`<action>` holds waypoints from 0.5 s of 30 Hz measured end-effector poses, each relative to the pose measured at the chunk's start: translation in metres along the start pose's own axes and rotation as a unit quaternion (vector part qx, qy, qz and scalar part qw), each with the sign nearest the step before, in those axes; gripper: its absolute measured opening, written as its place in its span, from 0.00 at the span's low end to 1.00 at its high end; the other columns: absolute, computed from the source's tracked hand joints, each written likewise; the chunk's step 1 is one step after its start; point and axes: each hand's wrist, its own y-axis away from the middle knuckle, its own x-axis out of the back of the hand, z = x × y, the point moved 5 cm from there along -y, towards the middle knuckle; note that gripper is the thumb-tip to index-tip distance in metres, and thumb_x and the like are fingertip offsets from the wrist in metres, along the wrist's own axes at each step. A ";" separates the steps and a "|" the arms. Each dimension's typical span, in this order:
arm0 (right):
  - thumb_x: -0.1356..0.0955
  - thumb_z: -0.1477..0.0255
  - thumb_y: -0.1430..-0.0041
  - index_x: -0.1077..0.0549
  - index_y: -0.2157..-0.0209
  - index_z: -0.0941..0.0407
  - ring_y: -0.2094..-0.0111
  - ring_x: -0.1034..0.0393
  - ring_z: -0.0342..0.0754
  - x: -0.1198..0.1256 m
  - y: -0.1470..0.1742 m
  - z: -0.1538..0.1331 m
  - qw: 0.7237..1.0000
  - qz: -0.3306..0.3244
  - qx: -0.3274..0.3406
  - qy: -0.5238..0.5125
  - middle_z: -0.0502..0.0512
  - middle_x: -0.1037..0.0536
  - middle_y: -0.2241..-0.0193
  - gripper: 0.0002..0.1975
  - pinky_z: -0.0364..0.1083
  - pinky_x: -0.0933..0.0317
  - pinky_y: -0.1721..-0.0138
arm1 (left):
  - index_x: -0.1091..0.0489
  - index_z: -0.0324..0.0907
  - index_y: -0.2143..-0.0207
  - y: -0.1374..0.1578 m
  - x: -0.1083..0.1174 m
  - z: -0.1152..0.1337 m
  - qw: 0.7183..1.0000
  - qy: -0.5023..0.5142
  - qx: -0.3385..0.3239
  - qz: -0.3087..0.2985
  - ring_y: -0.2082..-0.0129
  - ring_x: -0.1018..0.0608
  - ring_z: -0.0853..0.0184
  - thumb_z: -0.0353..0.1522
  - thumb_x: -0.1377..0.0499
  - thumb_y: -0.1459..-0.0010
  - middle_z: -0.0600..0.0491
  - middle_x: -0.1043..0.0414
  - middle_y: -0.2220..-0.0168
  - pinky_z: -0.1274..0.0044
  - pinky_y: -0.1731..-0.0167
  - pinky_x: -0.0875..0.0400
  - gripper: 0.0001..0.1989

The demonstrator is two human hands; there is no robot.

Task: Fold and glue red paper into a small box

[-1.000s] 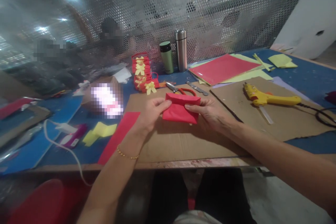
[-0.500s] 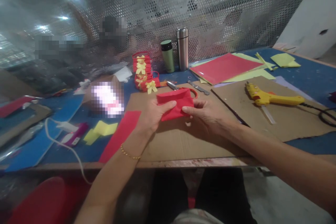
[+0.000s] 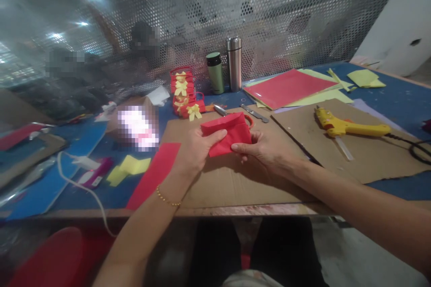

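Observation:
Between my two hands is a folded red paper pouch (image 3: 227, 133), held up above a cardboard sheet (image 3: 232, 184). My left hand (image 3: 199, 149) pinches its left side, thumb across the front. At the lower right corner my right hand (image 3: 261, 149) grips it with the thumb in front; some of its fingers are hidden behind the paper. Just beyond the pouch lie scissors (image 3: 249, 119), partly covered by it, and a metal craft knife (image 3: 255, 113). A flat red paper piece (image 3: 158, 172) rests by my left forearm.
Small red paper bags with yellow bows (image 3: 183, 94) stand at the back, beside a green tumbler (image 3: 215, 73) and a steel flask (image 3: 234, 65). On the right are a yellow glue gun (image 3: 350, 126) and stacked red sheets (image 3: 292, 88). Yellow slips (image 3: 129, 168) and a white cable (image 3: 87, 190) lie left.
My right hand has shifted slightly down and left along the pouch, its thumb nearer the lower edge. The pouch is tilted a little more. My left hand keeps its hold.

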 end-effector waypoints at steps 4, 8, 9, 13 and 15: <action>0.19 0.54 0.61 0.24 0.78 0.55 0.81 0.36 0.40 -0.001 0.000 0.000 0.999 -0.028 -0.014 -0.005 0.48 0.24 0.80 0.22 0.43 0.41 0.77 | 0.19 0.40 0.57 -0.001 -0.002 0.001 1.000 -0.001 -0.017 -0.012 0.67 0.17 0.63 0.36 0.26 0.51 0.50 0.16 0.63 0.71 0.62 0.20 0.18; 0.21 0.49 0.56 0.21 0.76 0.56 0.80 0.33 0.41 0.005 0.000 0.001 1.000 -0.023 -0.019 0.008 0.52 0.22 0.79 0.24 0.44 0.38 0.75 | 0.19 0.41 0.56 0.003 -0.002 0.006 1.000 0.001 -0.022 -0.013 0.66 0.17 0.62 0.35 0.26 0.51 0.50 0.17 0.63 0.69 0.60 0.19 0.19; 0.21 0.49 0.55 0.21 0.76 0.57 0.80 0.33 0.41 0.007 0.000 0.001 1.000 -0.017 -0.021 0.010 0.53 0.21 0.79 0.24 0.43 0.38 0.75 | 0.19 0.41 0.57 0.003 -0.002 0.006 1.000 0.001 -0.023 -0.014 0.66 0.17 0.62 0.36 0.26 0.51 0.50 0.17 0.63 0.69 0.60 0.19 0.18; 0.20 0.52 0.58 0.20 0.77 0.56 0.80 0.32 0.40 0.009 -0.002 0.004 1.000 -0.002 -0.019 -0.002 0.53 0.20 0.78 0.21 0.43 0.37 0.76 | 0.19 0.40 0.60 0.002 0.000 0.004 1.000 -0.009 -0.026 -0.004 0.68 0.17 0.63 0.37 0.26 0.51 0.51 0.17 0.65 0.71 0.63 0.19 0.16; 0.19 0.53 0.58 0.21 0.78 0.56 0.80 0.32 0.40 0.008 -0.003 0.004 1.000 -0.007 -0.012 -0.005 0.52 0.20 0.78 0.21 0.43 0.37 0.76 | 0.18 0.40 0.60 0.000 0.002 0.003 0.999 -0.009 -0.030 0.007 0.68 0.17 0.63 0.36 0.26 0.51 0.50 0.17 0.65 0.71 0.64 0.20 0.16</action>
